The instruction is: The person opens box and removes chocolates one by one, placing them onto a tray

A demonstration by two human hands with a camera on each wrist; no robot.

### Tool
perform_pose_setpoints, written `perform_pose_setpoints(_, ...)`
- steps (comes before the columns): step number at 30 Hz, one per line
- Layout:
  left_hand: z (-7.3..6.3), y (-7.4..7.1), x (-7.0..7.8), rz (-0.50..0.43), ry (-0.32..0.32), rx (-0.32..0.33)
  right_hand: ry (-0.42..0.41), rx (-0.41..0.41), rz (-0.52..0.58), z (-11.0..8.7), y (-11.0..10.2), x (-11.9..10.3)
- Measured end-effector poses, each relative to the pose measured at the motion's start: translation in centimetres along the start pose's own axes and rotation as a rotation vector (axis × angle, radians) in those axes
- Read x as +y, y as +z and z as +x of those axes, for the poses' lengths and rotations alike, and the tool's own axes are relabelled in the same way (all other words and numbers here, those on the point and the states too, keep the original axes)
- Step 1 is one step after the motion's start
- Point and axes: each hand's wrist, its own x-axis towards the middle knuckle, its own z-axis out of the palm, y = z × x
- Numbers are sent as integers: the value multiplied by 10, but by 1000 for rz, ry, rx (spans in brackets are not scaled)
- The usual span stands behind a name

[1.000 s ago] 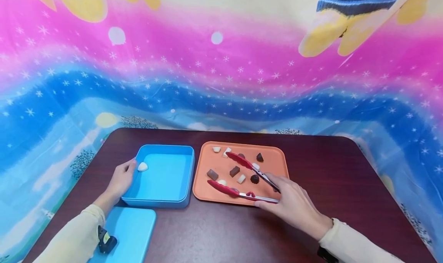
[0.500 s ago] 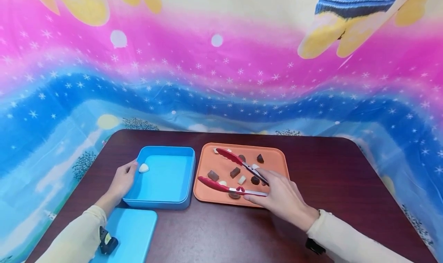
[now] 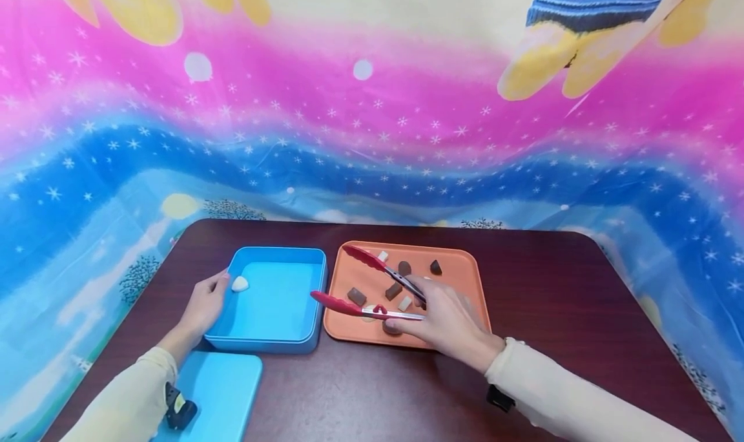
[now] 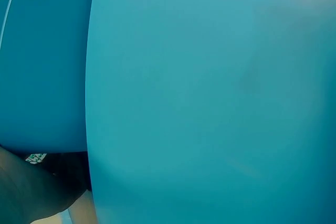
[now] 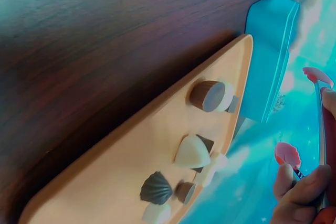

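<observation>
My left hand (image 3: 205,305) grips the left wall of a blue box (image 3: 279,306), thumb at its rim. Inside the box, near that wall, lies one white chocolate (image 3: 240,284). My right hand (image 3: 450,329) holds red-tipped metal tongs (image 3: 343,305) above an orange tray (image 3: 418,256). The tongs' arms are spread with nothing between them, and the nearer tip reaches past the tray's left edge towards the box. Brown chocolates (image 3: 357,296) and white ones (image 3: 405,304) are scattered on the tray. In the right wrist view a dark shell-shaped chocolate (image 5: 156,188) and a round brown one (image 5: 207,95) show.
A flat blue lid (image 3: 227,390) lies in front of the box, under my left forearm, and fills most of the left wrist view. Box and tray stand side by side on a dark wooden table (image 3: 540,300). A patterned cloth (image 3: 372,138) hangs behind it.
My right hand has moved left with the tongs, from over the tray's middle to its left edge, arms still spread. The left hand and the box have stayed put.
</observation>
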Motion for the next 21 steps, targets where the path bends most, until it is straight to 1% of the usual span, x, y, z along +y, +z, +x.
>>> perform_pose_setpoints(6, 0, 1, 1, -16, -11, -11, 22, -43, 25, 8, 8, -11)
perform_pose_setpoints(16, 1, 1, -1, -11, -17, -15, -54, -45, -22, 19, 21, -23)
perform_pose_setpoints(21, 1, 0, -2, -10, -13, -12, -88, -67, -29, 25, 28, -30)
